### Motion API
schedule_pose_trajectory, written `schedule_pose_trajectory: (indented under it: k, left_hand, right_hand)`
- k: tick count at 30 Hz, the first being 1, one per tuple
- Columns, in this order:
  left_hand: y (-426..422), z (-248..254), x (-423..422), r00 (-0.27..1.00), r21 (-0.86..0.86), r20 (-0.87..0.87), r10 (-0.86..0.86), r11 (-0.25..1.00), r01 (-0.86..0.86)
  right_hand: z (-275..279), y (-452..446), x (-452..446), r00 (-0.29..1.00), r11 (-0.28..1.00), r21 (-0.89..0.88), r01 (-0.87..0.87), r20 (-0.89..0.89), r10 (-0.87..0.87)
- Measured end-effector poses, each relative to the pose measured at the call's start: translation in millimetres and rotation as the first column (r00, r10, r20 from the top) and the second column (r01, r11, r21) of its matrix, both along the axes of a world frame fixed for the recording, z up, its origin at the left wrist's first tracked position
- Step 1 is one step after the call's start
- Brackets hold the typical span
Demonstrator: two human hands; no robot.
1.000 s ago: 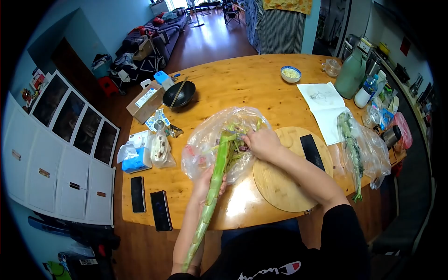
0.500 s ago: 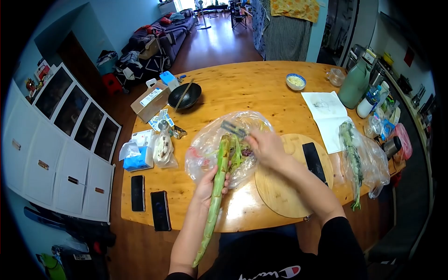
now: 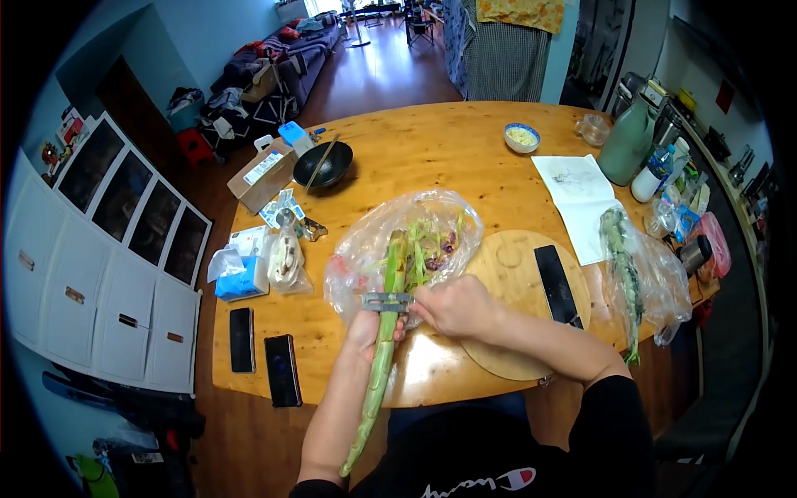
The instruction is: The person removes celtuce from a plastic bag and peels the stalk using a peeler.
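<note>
green stalk [image 3: 381, 362] in left hand [image 3: 363, 334]

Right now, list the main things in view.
table: 1, brown, centre
held stalk: 1, green, front centre
peeler: 1, grey, across held stalk
bag: 1, clear, mid-table
peelings: several, green, at bag
board: 1, tan, right of bag
flat object: 1, black, on board
phones: 2, black, front left
dark bowl: 1, black, far left
small bowl: 1, blue-white, far right
flask: 1, green, far right
sofa: 1, dark, background
left grip: 1, bare, around held stalk
right grip: 1, bare, holding peeler
</note>
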State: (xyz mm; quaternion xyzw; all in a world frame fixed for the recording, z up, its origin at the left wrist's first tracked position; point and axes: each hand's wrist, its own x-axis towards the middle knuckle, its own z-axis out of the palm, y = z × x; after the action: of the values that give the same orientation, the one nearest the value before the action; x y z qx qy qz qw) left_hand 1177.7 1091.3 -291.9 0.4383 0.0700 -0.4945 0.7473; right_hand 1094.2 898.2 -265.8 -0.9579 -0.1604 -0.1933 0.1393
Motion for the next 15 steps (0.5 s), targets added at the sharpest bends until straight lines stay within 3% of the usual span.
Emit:
schedule_pose_trajectory:
  k: [3, 6, 7, 10, 12, 15]
  left_hand:
    - [-9, 7, -6, 0.996, -0.056, -0.042, 0.075, 0.995, -0.077]
    - [-9, -7, 3, 0.997, 0.027, -0.072, 0.028, 0.999, -0.026]
    - [-7, -9, 6, 0.998, -0.014, -0.054, 0.009, 1.000, -0.010]
    - [0, -12, 3, 1.000, -0.115, -0.003, 0.010, 0.993, -0.010]
    - [1, -10, 3, 0.999, -0.075, -0.032, 0.003, 0.997, -0.005]
    - [2, -15, 9, 0.998, -0.022, -0.062, -0.007, 1.000, 0.006]
  right_hand:
    - [-13, -25, 27, 0.979, 0.980, -0.004, 0.200, 0.031, -0.200]
    - [-5, -9, 11, 0.997, 0.996, -0.044, 0.075, -0.011, -0.076]
    - [1, -4, 5, 0.999, 0.998, -0.058, 0.015, -0.036, -0.018]
    - [-23, -20, 24, 0.990, 0.989, -0.019, 0.144, 0.004, -0.144]
    - [-25, -21, 29, 0.981, 0.980, -0.027, 0.196, 0.009, -0.196]
    - [-7, -1, 7, 0.999, 1.000, -0.029, 0.007, -0.034, -0.008]
